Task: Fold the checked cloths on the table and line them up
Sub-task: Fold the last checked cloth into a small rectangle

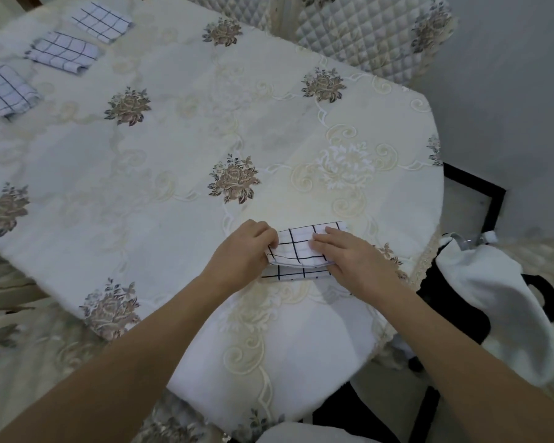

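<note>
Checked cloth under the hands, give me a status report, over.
Left hand pinches the checked cloth, right hand presses it flat. Mid-fold. Three folded cloths lined up far left. Nothing in the way.

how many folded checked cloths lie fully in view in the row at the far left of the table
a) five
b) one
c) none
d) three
d: three folded cloths lie in a line there, while both hands work on another cloth at the near edge.
</note>
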Motion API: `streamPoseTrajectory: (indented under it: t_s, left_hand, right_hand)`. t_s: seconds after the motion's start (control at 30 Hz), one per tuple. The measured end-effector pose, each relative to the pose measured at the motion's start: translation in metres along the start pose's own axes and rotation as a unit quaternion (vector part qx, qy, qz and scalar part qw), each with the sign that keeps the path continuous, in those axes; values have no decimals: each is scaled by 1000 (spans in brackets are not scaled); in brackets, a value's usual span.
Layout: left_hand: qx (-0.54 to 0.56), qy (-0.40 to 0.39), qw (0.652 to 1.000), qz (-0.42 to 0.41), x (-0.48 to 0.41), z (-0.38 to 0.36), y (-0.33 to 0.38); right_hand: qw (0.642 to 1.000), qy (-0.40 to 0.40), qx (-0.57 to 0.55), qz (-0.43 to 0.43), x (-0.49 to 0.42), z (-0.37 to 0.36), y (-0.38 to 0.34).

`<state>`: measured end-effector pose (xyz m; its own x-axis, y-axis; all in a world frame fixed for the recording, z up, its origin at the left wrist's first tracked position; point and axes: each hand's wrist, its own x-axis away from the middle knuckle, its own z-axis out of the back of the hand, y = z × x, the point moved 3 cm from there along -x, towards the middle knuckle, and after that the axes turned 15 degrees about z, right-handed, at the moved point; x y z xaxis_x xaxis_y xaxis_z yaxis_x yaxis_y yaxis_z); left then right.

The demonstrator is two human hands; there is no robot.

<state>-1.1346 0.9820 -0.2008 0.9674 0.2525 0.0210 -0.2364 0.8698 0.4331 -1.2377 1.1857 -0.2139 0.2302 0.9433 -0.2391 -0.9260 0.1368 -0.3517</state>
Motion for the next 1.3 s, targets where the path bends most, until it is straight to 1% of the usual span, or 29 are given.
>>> streamPoseTrajectory:
  t_s: [0.13, 0.2, 0.3, 0.37, 0.47, 0.53, 0.63, 0.7, 0.8, 0.9, 1.03, 1.17, 1.3]
  left_hand:
    - [0, 12, 999, 38, 8, -16, -3]
    - [10, 22, 997, 68, 11, -22, -5]
    - [41, 39, 990, 129, 12, -29, -9]
    - [53, 59, 984, 161, 10, -34, -14]
    - [24, 99, 975, 198, 4, -41, -23]
    - [10, 110, 973, 205, -2, -43, -29]
    - [6, 106, 976, 192, -14, -42, -36]
    - [20, 88, 979, 181, -22, -40, -41]
    - [55, 29, 982, 180, -35, -34, -48]
    - [85, -29, 976, 197, -48, -26, -53]
    - [73, -88, 970, 216, -61, -24, -52]
    - [79, -106, 954, 271, -69, -27, -48]
    - [103, -135, 948, 268, -67, -18, -51]
  right_hand:
    - [1000, -1, 4, -7, 12, -19, 5]
    - [1000, 5, 16, -10, 17, -26, 7]
    - [999, 12, 38, 9, 23, -36, 11]
    - [998, 17, 54, 21, 26, -41, 14]
    - [995, 29, 85, 37, 31, -46, 10]
    - [994, 38, 95, 47, 32, -50, 8]
    - [992, 49, 100, 58, 33, -55, 7]
    - [991, 53, 104, 63, 35, -58, 7]
    - [990, 63, 105, 63, 38, -61, 8]
    - [990, 59, 105, 66, 38, -63, 9]
    - [989, 58, 116, 73, 36, -61, 7]
    - [987, 60, 124, 85, 35, -60, 6]
    - [984, 52, 132, 104, 36, -60, 8]
